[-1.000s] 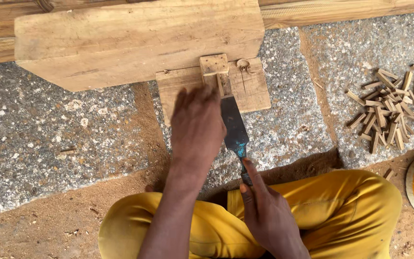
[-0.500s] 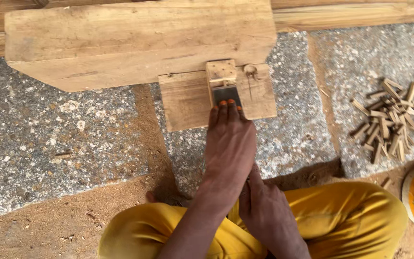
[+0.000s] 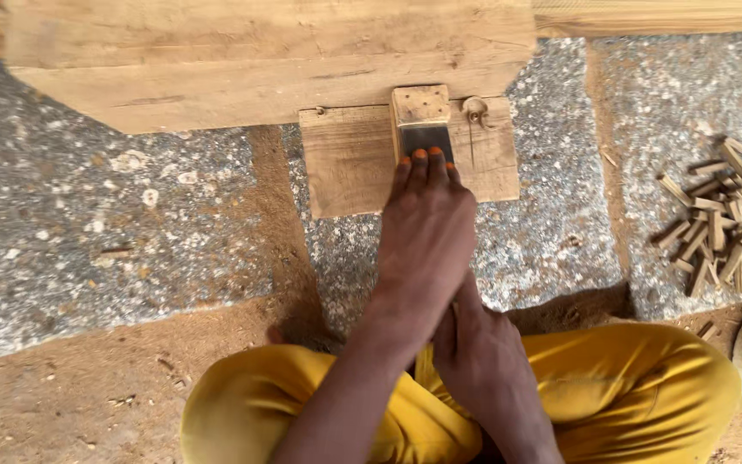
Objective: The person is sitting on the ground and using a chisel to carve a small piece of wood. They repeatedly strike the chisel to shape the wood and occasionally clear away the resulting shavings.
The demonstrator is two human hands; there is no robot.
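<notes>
We see the chisel blade [image 3: 427, 142] flat on the small board [image 3: 349, 159], long axis running away from us, tip against the wooden block [image 3: 420, 105]. Left hand [image 3: 422, 236] presses it with fingertips; right hand [image 3: 483, 361] is clenched, its handle hidden.

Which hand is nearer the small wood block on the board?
Left. The left hand lies along the chisel blade, fingertips just short of the small block. The right hand sits further back by the lap, apparently gripping the hidden handle.
</notes>
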